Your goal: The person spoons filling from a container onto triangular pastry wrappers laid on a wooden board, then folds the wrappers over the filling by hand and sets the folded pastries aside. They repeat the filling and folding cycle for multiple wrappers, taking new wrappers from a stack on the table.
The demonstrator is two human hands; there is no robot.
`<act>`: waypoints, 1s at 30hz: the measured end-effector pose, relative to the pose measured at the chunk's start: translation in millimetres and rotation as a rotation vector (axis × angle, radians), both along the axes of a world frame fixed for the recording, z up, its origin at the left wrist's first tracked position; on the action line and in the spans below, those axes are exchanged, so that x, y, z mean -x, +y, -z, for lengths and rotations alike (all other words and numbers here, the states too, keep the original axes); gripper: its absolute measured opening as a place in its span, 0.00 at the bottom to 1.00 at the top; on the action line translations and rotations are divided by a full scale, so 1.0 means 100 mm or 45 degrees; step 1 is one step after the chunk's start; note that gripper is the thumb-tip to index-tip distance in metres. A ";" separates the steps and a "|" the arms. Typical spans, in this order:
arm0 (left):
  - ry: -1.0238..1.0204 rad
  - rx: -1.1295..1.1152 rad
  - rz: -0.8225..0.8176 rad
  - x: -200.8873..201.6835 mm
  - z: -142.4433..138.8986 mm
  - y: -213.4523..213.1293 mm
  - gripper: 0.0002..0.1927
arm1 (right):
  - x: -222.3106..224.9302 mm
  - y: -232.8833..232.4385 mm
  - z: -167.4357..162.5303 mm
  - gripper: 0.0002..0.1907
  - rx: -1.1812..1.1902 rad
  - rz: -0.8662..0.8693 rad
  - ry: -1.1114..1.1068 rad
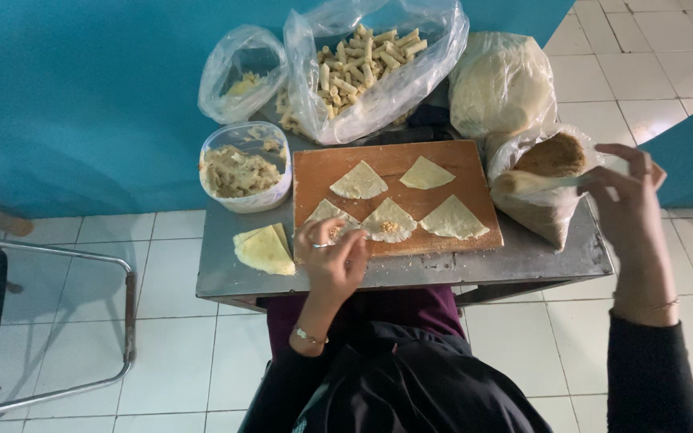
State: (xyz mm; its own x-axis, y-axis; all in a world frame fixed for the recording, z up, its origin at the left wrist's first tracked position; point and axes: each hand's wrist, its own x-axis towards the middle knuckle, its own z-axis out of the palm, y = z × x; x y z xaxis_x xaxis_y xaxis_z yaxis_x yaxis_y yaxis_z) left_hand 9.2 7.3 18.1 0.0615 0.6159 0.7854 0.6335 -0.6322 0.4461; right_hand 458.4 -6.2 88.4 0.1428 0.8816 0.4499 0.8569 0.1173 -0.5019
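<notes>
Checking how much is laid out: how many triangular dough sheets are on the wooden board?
5. Back row: one left, one right. Front row: left, partly under the left hand; middle, with filling; right. A separate stack lies off the board.

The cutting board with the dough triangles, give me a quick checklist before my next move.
1. Filling on the wrapper under the left hand: ok.
2. Other wrappers on the cutting board lie flat and apart: ok.
3. Filling tub open, stocked: ok.
4. Spare wrapper stack on the metal table: ok.
5. Right hand holds the crumb bag open: ok.
6. Spoon in crumbs: cannot tell.
</notes>
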 end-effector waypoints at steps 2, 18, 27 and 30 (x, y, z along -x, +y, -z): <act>0.080 0.005 0.064 -0.12 0.03 0.03 0.09 | 0.17 -0.03 0.03 0.03 -0.016 -0.050 -0.123; 0.446 0.172 0.317 -0.90 -0.35 -0.01 0.23 | 0.86 -0.19 -0.09 0.08 -0.040 -0.190 -0.241; 0.567 0.238 0.264 -1.04 -0.20 0.10 0.26 | 0.86 -0.20 -0.05 0.06 -0.039 -0.178 -0.247; 0.630 0.257 0.236 -1.05 -0.15 0.10 0.25 | 0.86 -0.21 -0.04 0.06 -0.048 -0.184 -0.243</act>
